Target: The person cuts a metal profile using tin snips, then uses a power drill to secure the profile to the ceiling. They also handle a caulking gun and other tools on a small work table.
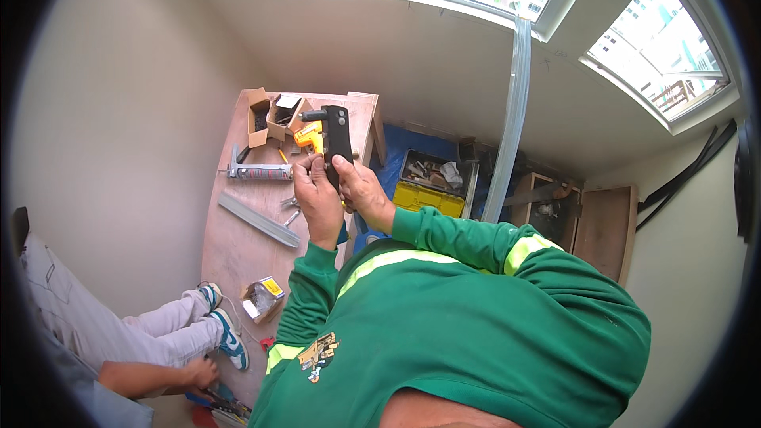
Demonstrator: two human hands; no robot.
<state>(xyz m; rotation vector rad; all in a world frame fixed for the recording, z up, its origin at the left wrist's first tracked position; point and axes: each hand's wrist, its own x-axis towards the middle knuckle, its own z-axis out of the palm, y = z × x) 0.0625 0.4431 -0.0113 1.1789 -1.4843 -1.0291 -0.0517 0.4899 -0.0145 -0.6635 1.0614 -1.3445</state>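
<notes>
I hold a black hand riveter (338, 136) upright in front of me, its short nose pointing left. My right hand (366, 194) is wrapped round its lower part, with the thumb pressed on the black body. My left hand (319, 200) is closed against its left side, fingertips together at the handle. What lies inside the fingers is partly hidden. Just behind the riveter shows a yellow-orange tool (307, 136), partly covered by it. Below, on the wooden table, are a caulking gun with a tube (261, 172) and a grey metal channel piece (258, 219).
Open cardboard boxes (258, 117) stand at the table's (226, 250) far end; a smaller box (262, 299) lies nearer. Another person (151, 341) is at the left. A long metal profile (511, 111) leans at the window. A yellow-black toolbox (428, 198) and a wooden cabinet (604, 230) stand right.
</notes>
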